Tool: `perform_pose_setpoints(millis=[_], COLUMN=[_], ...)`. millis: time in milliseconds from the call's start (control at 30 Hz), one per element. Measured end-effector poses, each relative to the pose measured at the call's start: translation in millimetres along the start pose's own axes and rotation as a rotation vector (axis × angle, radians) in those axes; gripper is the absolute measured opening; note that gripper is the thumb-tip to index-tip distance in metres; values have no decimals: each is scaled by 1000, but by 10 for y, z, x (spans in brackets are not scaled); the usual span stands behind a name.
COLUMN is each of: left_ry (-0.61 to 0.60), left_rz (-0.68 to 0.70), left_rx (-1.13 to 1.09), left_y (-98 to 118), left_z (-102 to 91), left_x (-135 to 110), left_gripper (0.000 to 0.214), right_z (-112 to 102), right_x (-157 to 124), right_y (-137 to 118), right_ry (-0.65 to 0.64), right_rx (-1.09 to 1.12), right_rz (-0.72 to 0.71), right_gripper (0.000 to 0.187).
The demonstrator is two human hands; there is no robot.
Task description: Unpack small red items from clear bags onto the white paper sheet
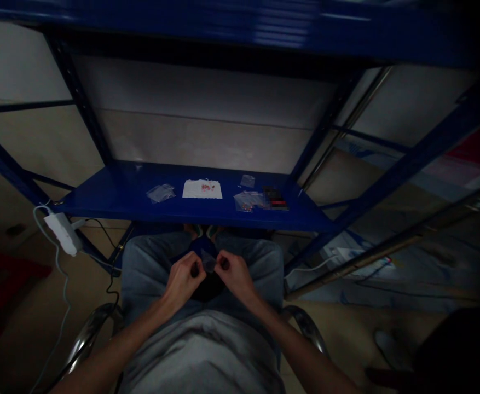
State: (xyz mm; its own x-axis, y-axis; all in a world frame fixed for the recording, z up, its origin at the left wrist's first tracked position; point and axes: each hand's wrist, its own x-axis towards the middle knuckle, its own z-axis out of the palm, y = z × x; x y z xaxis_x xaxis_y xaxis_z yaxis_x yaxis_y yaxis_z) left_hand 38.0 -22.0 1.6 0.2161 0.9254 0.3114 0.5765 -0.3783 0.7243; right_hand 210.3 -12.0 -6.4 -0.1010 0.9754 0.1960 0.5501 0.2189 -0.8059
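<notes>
Above my lap, a small clear plastic bag (pixel 208 260) is stretched between my two hands. My left hand (pixel 186 273) pinches its left side, fingers curled. On the other side my right hand (pixel 233 273) pinches the bag's right edge. Whether anything is inside the bag is too dark to tell. On the blue shelf (pixel 182 212) in front lies a white sheet (pixel 190 189) with small reddish pieces (pixel 207 187) on it. Clear plastic bags (pixel 161 193) lie left of the sheet, and bags with small orange-red bits (pixel 246 202) lie to its right.
A dark packet with a red stripe (pixel 276 199) and another clear bag (pixel 247 180) lie at the shelf's right. Blue uprights (pixel 77 98) frame the shelf. A white power strip (pixel 63 232) with cables hangs at left. Chair armrests (pixel 305 328) flank my lap.
</notes>
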Motion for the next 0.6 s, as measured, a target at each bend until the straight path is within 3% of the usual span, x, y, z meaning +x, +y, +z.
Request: perform_pose_setpoints(millis=[133,233,300,333,433,500,600], left_ry=[-29,142,235,210,-71,-200,-173], left_rz=[63,19,-81,-145,-338,-397,-365], left_rx=[-64,-188,-320,-409,-731,-874,-900], left_y=[26,-35,-118,-162,-252,-265,-265], left_z=[103,153,149,140,109,94,80], left_x=[-17,17,60,81,125,141,177], left_gripper=[11,8,24,33,48,49,42], right_z=[72,45,-23,-61,-154,-174,-136], right_x=[33,108,151,164,167,159,171], right_y=[49,111,138,148,173,197,227], right_ry=[-53,-51,-36,-35,-85,-133,-109], right_rx=[204,424,589,661,814,864,949], right_rz=[10,120,192,216,247,261,307], right_gripper=[9,18,28,32,36,36,37])
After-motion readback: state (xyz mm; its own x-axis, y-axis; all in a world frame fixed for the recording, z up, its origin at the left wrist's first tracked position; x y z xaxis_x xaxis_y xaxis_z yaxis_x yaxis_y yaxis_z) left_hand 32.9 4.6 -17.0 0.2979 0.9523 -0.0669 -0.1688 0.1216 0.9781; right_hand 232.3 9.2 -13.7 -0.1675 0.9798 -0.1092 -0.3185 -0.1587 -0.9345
